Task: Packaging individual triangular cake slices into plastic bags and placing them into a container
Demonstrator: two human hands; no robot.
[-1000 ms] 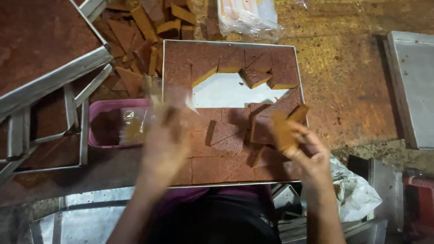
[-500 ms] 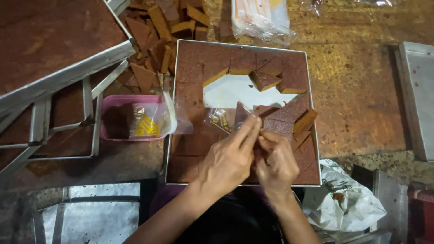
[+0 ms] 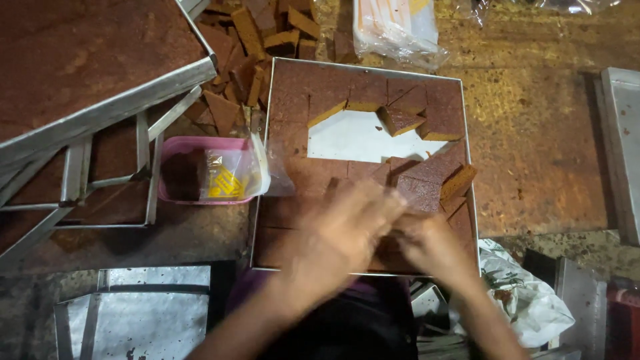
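A square metal tray [image 3: 267, 153] holds a brown slab cake cut into pieces, with a bare white gap [image 3: 353, 140] in its far half where pieces are gone. My left hand [image 3: 343, 237] and my right hand [image 3: 433, 248] meet over the tray's near edge, fingertips touching. Both are motion-blurred, so what they hold between them is hidden. Loose cut pieces [image 3: 460, 181] lie tilted along the tray's right side.
A pink tub [image 3: 175, 175] with clear wrappers [image 3: 230, 177] sits left of the tray. Stacked metal trays [image 3: 100, 73] fill the left. Cake offcuts [image 3: 267, 33] and a plastic packet [image 3: 397, 27] lie beyond. A white bag [image 3: 527, 297] is at lower right, another tray [image 3: 623, 147] at far right.
My left hand came from the pink tub to join the right hand. Both hands then dropped from the tray's middle toward its near edge.
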